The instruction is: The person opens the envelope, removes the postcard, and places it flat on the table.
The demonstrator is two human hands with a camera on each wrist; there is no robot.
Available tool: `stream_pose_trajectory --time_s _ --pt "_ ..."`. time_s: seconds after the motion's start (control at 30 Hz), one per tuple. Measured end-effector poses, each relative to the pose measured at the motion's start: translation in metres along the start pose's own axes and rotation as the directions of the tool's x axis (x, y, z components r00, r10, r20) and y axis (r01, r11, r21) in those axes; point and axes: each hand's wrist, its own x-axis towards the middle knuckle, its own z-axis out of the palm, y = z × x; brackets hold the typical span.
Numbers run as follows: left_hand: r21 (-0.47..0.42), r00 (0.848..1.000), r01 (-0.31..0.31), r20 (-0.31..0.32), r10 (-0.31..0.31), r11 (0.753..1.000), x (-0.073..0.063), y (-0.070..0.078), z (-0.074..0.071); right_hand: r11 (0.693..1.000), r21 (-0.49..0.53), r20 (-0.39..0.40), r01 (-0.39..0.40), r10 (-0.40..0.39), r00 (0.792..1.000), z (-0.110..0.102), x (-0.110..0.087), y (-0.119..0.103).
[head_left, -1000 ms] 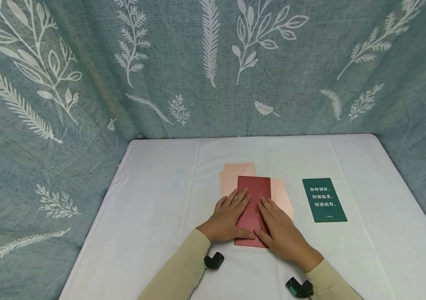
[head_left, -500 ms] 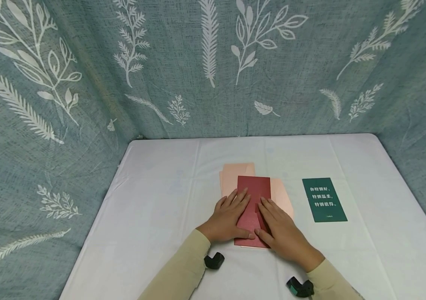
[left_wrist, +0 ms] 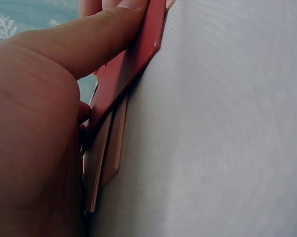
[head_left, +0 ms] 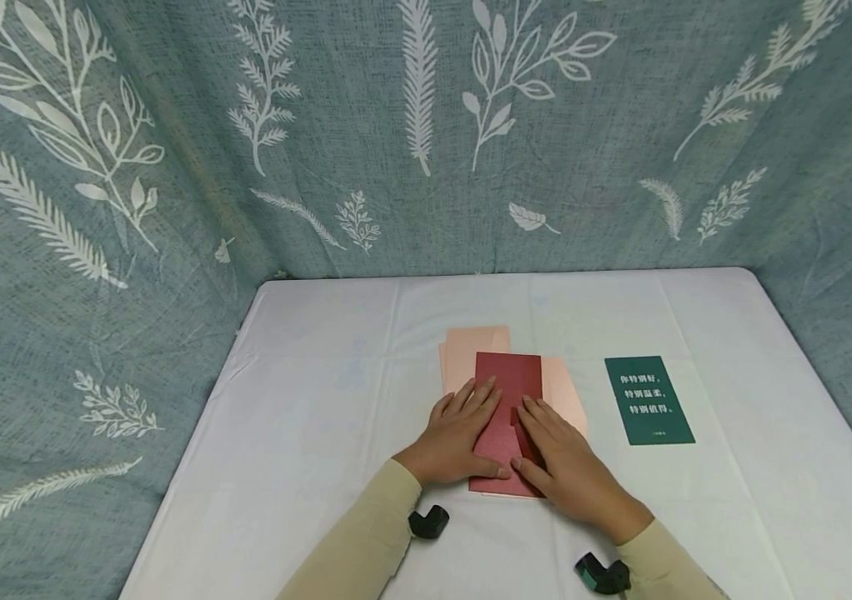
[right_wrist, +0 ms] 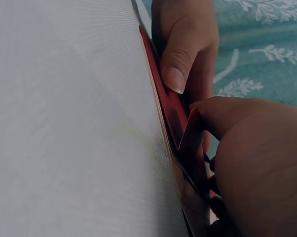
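Observation:
A red paper envelope (head_left: 507,375) lies lengthwise on pale pink ones in the head view. The left hand (head_left: 448,437) rests on its left side, fingers spread, thumb near the lower edge. On the right side, the right hand (head_left: 567,471) has its fingers extended over the envelope and its thumb at a side flap. In the right wrist view, this narrow red flap (right_wrist: 190,133) stands raised against the right thumb. Part of the flap is hidden behind the hand. The left wrist view shows the left thumb (left_wrist: 104,37) lying on the red paper.
Pink envelopes (head_left: 564,392) stick out behind and to the right of the red one. A dark green card (head_left: 649,400) with white writing lies farther right. White cloth covers the table (head_left: 321,400). A leaf-patterned teal curtain (head_left: 366,125) hangs behind and at the sides.
The right hand has shifted slightly to the right, and more of the darker red flap area shows beside its thumb. The left hand stays in place.

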Motion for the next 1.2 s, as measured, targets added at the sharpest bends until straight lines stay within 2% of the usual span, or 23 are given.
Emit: stream_pose_trajectory --time_s 0.47,0.93,1.2 --pt "-0.008 1.0 0.0 0.001 0.0 1.0 0.0 -0.001 0.001 0.999 0.04 0.004 -0.017 0.017 1.0 -0.003 0.0 0.005" --pt "-0.01 1.0 0.002 -0.002 -0.002 1.0 0.0 0.001 0.0 0.997 0.08 -0.019 0.017 -0.015 1.0 -0.007 -0.002 0.008" --pt "0.001 1.0 0.003 0.0 -0.003 1.0 -0.001 0.002 0.0 0.995 0.095 -0.01 0.003 -0.002 1.0 -0.011 -0.003 0.006"
